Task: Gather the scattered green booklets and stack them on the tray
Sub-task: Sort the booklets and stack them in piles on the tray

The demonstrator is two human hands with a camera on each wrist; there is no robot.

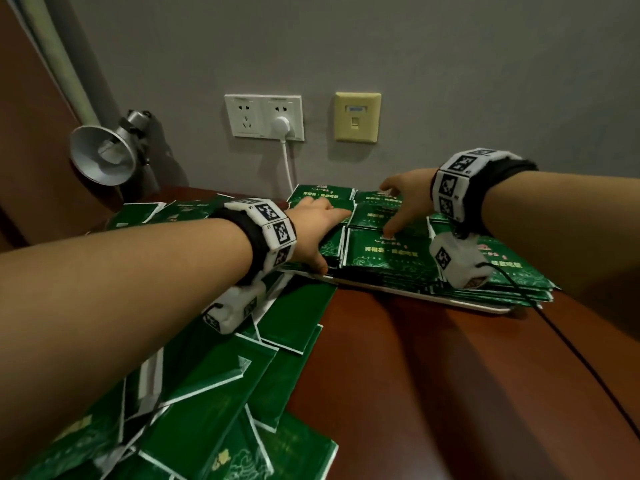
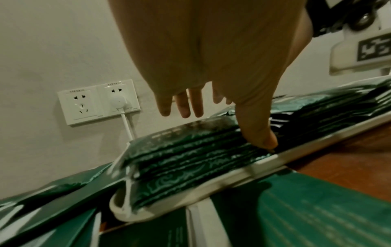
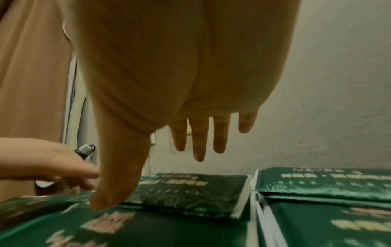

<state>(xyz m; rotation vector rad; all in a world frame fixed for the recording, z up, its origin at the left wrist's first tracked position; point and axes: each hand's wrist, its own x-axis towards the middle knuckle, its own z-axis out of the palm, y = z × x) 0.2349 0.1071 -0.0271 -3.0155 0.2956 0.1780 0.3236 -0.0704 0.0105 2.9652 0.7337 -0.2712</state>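
Head view shows green booklets stacked on the tray [image 1: 398, 258] in several side-by-side piles against the grey wall [image 1: 450, 64], with the white tray [image 1: 460, 302] showing as a thin rim along the near edge. Left hand [image 1: 318, 226] reaches over the left-most pile; in the left wrist view its fingers [image 2: 184, 107] are straight and slightly apart above the covers, while the thumb [image 2: 260, 133] presses down at the front edge of that pile, just beside the tray rim. Right hand [image 1: 403, 202] hovers over the middle piles with fingers [image 3: 198, 142] extended and spread, gripping nothing; its thumb tip [image 3: 105, 198] hangs just above a cover, and I cannot tell whether it touches. More loose booklets [image 1: 221, 393] lie scattered in an overlapping heap on the brown table [image 1: 433, 375], to the left of the tray and partly under its left end. A wall socket [image 1: 265, 116] with a white plug sits behind, a metal lamp [image 1: 104, 154] at the left.
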